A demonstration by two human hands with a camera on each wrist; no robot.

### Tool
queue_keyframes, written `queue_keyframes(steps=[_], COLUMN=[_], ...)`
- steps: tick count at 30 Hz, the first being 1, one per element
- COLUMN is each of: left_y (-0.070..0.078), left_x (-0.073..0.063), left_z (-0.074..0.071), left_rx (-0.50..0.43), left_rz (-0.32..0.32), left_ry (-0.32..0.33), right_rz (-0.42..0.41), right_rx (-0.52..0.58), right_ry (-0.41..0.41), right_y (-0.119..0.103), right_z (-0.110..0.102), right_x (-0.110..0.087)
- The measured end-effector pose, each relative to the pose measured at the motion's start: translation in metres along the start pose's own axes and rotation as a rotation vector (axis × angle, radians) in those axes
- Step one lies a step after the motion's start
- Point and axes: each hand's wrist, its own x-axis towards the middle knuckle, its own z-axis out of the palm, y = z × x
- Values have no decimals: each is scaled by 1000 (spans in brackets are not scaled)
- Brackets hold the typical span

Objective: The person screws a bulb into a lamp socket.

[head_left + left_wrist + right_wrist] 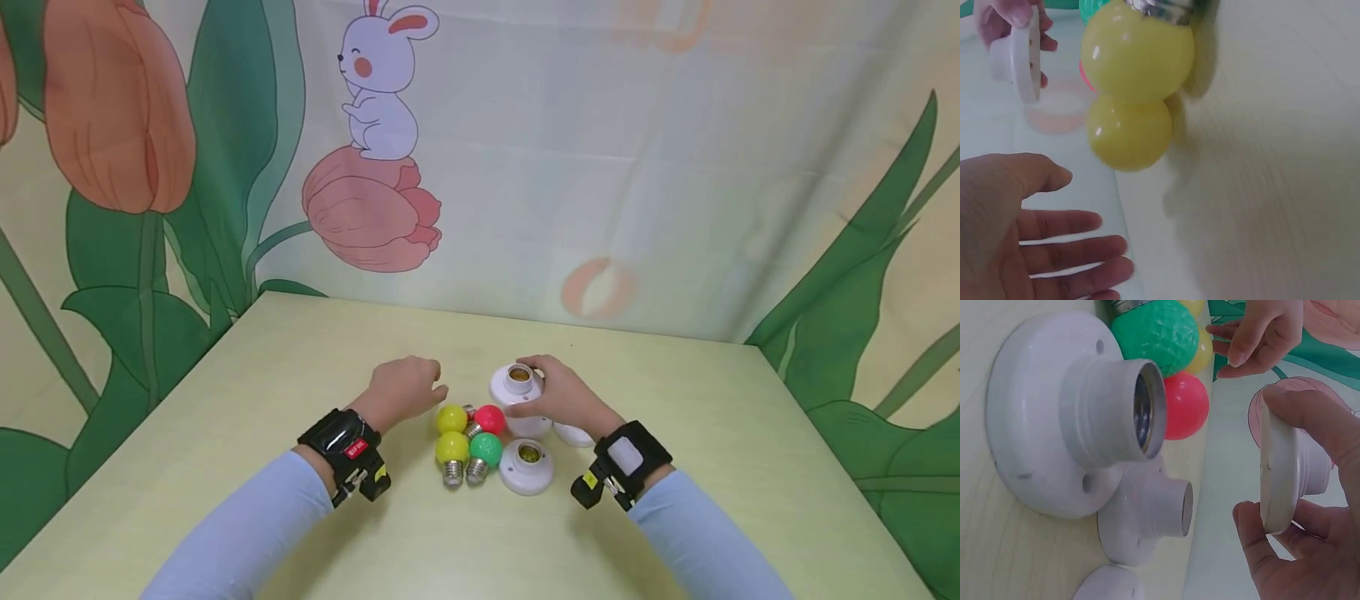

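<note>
Your right hand (561,398) pinches a socket (1284,469), other sockets (527,482) beneath it; your left hand (401,389), fingers apart, has bulbs (452,447) beside it; a loose grip could drop your socket, scattering bulbs.

The right hand (561,393) grips a lamp socket (500,383) above the table (442,542). Left of this grip are light bulbs (453,447), then the left hand (403,388); below, a second socket (528,427); nearer the person, a third socket (527,478); rightward, a fourth socket (573,436).

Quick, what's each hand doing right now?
Left hand: open, holding nothing.
Right hand: holding a white lamp socket by its round base.
</note>
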Motion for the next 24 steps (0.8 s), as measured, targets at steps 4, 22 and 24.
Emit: queue_keyframes(steps=[4,22,24], left_y=[11,33,44], left_x=[-2,8,8], left_z=[3,-34,-53], left_rx=[-59,-264,-306], left_rz=[-55,13,49], left_ry=[-98,4,59], right_rz=[8,-11,-12], right_rx=[5,-1,2], right_ry=[8,22,18], right_y=[3,10,11], right_z=[0,-1,0], right_x=[-2,-6,-6])
